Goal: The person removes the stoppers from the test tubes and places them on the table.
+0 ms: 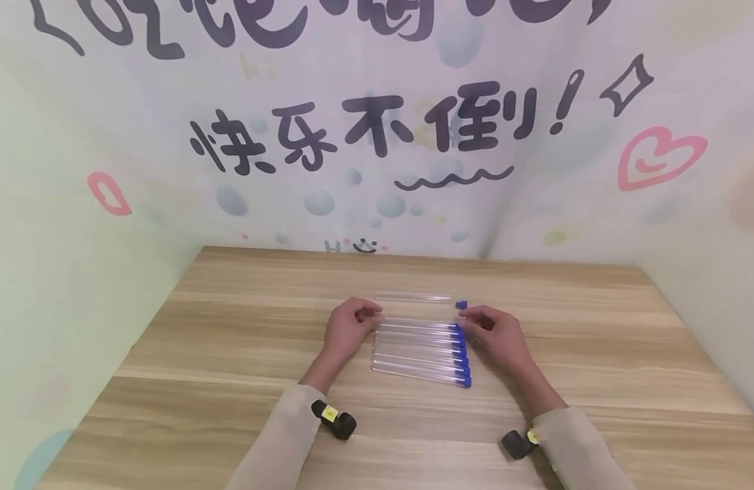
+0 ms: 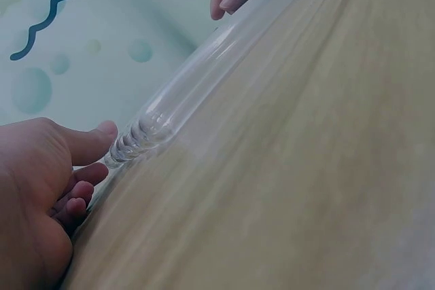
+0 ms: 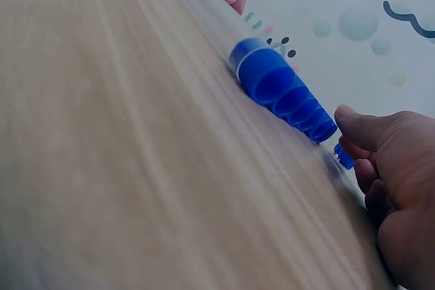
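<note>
Several clear test tubes [image 1: 414, 350] with blue caps [image 1: 461, 357] lie side by side in a row on the wooden table. My left hand [image 1: 348, 330] is at the rounded ends of the row, thumb and index fingertips beside the farthest tube's end. At the capped side, my right hand [image 1: 496, 335] has its thumb and index fingertips close to the farthest cap, with a gap between them. Beyond the row lies an uncapped test tube [image 1: 414, 297]. A loose blue cap [image 1: 461, 305] lies off its right end, near the right fingertips.
The wooden table [image 1: 230, 320] reaches back to a printed curtain [image 1: 365, 184] with dark lettering. Black wrist cameras [image 1: 335, 419] sit at both sleeve cuffs, over the near part of the table.
</note>
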Motion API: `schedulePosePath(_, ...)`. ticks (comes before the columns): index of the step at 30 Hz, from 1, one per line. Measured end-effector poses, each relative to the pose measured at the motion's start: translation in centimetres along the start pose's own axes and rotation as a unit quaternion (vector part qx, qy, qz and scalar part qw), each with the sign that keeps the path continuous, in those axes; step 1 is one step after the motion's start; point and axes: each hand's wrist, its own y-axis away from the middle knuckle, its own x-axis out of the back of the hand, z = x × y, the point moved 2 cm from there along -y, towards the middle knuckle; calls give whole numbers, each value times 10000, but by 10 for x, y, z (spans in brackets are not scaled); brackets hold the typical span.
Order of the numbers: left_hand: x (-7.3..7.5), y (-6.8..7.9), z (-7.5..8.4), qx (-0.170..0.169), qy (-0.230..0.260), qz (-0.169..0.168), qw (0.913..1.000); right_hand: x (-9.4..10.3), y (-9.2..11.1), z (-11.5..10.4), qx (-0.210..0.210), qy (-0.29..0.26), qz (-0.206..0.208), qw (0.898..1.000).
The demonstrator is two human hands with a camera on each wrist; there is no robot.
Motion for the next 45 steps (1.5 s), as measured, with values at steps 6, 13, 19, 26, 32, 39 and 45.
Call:
schedulePosePath(6,-1,0,-1,-26,-57,-3,10000,-2,0,2,38,13,-55,10000)
schedulePosePath(13,-1,0,0,-59,-117,3,9999,-3,-2,3,115,-25,-65,9999)
schedulePosePath(19,1,-1,-1,-32,-42,-274,9996,-2,-2,5,81,-19,-90,9999)
schedulePosePath(26,5,-4,-5,-119,149,-550,9983,-2,-2,5,71,-58,-111,9999)
schedulePosePath(32,4,-6,-8,-178,4,-511,9985,-1,-2,4,124,-7,-81,9999)
schedulePosePath(39,3,-6,-7,-224,-82,-446,9987,-1,-2,3,153,29,-93,9998)
schedulePosePath(45,3,-6,-4,-339,-218,-412,9983,-3,-4,5,105,142,-114,9998)
